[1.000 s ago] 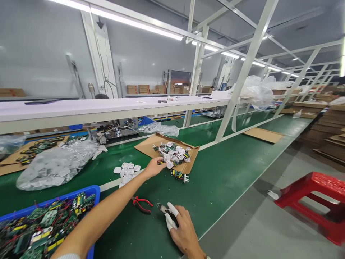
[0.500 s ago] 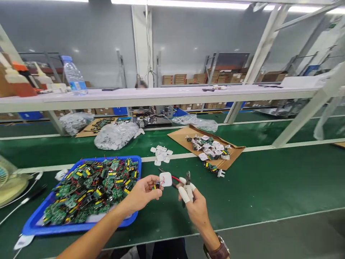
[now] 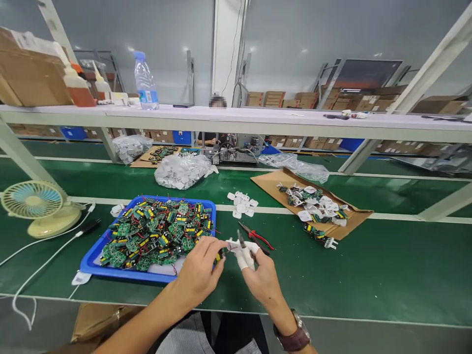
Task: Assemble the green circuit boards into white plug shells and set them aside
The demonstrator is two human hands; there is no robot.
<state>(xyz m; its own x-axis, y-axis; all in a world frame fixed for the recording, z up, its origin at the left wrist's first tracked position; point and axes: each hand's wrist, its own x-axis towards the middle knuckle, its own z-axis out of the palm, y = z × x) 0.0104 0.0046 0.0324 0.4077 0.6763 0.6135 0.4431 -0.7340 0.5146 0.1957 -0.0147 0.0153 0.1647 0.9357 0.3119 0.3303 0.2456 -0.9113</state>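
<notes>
My left hand keeps a closed grip on a small wired board, apparently steadying it against the cutters clasped in my right hand.

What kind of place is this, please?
Most likely an electronics assembly line in a factory: a long green conveyor belt, a blue tray full of small circuit boards, and white plug parts piled on cardboard.

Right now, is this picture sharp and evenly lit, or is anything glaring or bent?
Head view: light is even, shadows soft; pale glare spots dot the grey back wall; the pale round desk fan looks flattened; the left hand, pinching a small white plug part, and right hand, gripping metal cutters, look sharp.
</notes>
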